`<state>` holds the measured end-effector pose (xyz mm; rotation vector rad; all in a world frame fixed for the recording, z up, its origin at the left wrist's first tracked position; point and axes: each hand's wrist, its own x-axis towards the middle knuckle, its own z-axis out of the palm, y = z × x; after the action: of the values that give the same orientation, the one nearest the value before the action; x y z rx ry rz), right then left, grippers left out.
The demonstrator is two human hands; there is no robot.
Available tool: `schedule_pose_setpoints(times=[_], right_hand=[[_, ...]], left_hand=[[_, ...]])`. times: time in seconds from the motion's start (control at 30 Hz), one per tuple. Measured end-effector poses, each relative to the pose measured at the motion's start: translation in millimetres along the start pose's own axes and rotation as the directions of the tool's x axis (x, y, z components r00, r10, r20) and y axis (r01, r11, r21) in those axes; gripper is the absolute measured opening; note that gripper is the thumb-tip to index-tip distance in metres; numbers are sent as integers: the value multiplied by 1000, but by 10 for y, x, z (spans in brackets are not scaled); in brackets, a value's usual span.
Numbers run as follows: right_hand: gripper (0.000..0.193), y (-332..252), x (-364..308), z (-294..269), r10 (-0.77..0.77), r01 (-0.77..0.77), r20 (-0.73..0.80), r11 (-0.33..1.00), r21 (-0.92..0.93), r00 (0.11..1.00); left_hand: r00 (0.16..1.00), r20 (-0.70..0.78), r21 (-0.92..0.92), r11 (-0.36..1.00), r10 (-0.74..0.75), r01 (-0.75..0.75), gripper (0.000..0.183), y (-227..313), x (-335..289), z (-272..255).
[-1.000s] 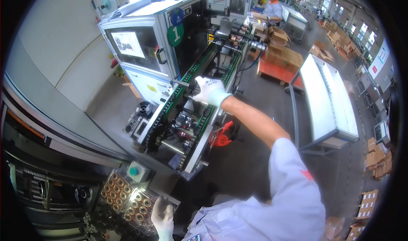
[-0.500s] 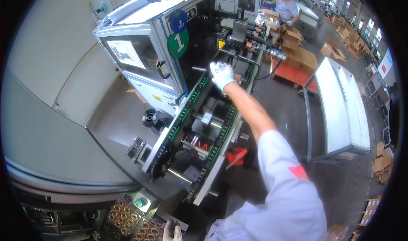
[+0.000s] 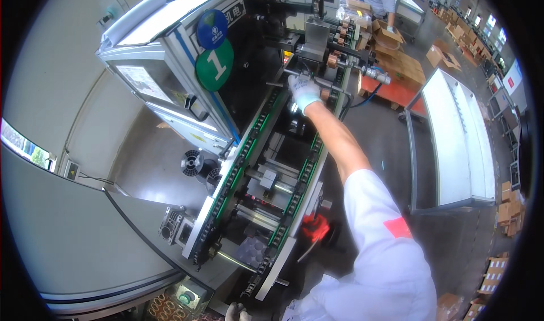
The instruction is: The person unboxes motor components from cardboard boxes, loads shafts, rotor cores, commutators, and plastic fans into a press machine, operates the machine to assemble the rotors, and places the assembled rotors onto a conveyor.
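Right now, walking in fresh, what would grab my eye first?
Probably the white-gloved right hand, stretched out over the far part of the green-edged conveyor at centre. Next come the big green disc and the blue disc above it, on the cabinet at upper left. A bright red object shows beside the conveyor's near right side.

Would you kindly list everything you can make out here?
Machine cabinet: 1, pale grey, upper left
Round signs: 2, blue and green, cabinet corner
Chain conveyor: 1, black and green, centre
Cylindrical parts: several, copper, farther along conveyor
Rings: several, copper, lower left
Button box: 1, pale, green button, lower left
Rack: 1, white, right
Blurred item: 1, red, beside conveyor
Cardboard boxes: many, brown, background and right edge
Platform: 1, red, beneath boxes
Co-worker: 1, pale shirt, background
Right hand: 1, white glove, over conveyor
Left hand: 1, pale glove, lower edge
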<state>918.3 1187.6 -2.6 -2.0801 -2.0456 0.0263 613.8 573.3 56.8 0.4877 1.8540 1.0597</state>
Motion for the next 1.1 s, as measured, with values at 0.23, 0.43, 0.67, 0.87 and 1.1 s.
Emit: schedule_pose_setpoints(times=[0.23, 0.43, 0.67, 0.87, 1.1], right_hand=[[25, 10, -7, -9, 58, -58, -4, 998, -33, 998], [25, 335, 21, 131, -36, 26, -130, 996, -81, 991], [34, -61, -15, 350, -164, -12, -317, 874, -486, 934], [67, -124, -1042, -332, -550, 462, -123, 785, -412, 826], [36, -2023, -3332, -1228, -792, 704, -174, 389, 594, 585]], left_hand=[[995, 26, 33, 995, -91, 91, 43, -56, 61, 38], [1000, -7, 46, 999, 10, -10, 42, 23, -57, 132], [984, -128, -5, 992, 123, -125, 40, -287, -283, -163], [927, -69, 306, 892, 368, -332, 46, -282, -417, -501], [735, -411, 419, 827, 540, -374, 43, -755, -820, -1972]])
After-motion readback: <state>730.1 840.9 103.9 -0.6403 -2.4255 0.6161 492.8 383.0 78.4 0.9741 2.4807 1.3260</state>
